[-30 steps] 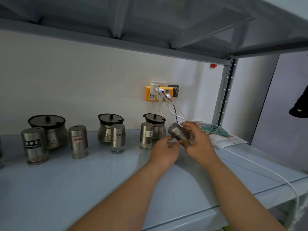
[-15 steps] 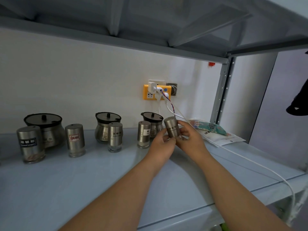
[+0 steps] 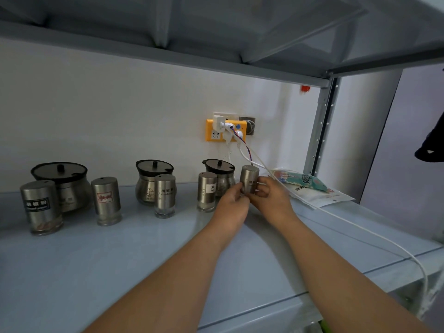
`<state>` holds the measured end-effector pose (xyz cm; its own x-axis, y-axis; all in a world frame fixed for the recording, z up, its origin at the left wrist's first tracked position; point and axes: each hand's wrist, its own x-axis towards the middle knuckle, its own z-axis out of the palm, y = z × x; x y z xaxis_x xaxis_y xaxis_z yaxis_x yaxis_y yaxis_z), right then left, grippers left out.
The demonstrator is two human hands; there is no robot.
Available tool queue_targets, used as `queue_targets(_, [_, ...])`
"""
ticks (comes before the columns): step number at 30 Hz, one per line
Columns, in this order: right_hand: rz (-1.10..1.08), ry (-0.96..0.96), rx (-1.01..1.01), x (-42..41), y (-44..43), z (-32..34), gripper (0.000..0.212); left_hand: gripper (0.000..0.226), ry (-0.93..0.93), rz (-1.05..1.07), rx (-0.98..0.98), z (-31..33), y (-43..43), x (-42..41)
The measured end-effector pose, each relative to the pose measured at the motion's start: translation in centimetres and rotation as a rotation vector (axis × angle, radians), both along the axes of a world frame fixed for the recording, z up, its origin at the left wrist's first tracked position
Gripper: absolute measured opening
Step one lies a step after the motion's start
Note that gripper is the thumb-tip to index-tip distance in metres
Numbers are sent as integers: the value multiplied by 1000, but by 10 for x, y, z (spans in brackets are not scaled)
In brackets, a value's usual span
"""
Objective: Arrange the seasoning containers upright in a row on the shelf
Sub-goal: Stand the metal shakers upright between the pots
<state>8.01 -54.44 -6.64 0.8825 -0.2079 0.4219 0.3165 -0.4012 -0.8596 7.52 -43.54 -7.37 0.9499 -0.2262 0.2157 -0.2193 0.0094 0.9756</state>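
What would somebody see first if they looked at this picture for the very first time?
Probably the left hand and right hand in the middle, holding one steel shaker upright near the back of the shelf. Then the bright yellow socket on the white wall just above, with cables hanging down. Left of the hands, more shiny shakers stand in a row.

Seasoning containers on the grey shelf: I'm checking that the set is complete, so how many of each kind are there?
Tall cylindrical steel shakers: 5
Round-bellied steel jars with black lids: 3
Total: 8
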Motion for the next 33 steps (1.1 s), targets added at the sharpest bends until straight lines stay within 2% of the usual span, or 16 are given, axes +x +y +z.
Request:
queue_targets(6, [-17,81,-77,6,1,-6,22,38,10,8,6,-2,-1,1])
queue_targets(8, [-36,109,-114,9,1,-9,40,37,9,10,20,-2,-1,2])
queue_targets(10, [-48,130,-139,10,0,-9,45,38,5,11,36,-2,-2,2])
queue_targets(15, [-77,181,-171,6,0,-8,35,40,18,26,62,-1,-1,-1])
queue_targets(23, [-98,161,-198,8,0,-11,33,38,-24,-5,75,-3,-1,1])
queue_targets(33, [-117,153,-253,5,1,-8,20,38,-25,-7,112,-7,-1,5])
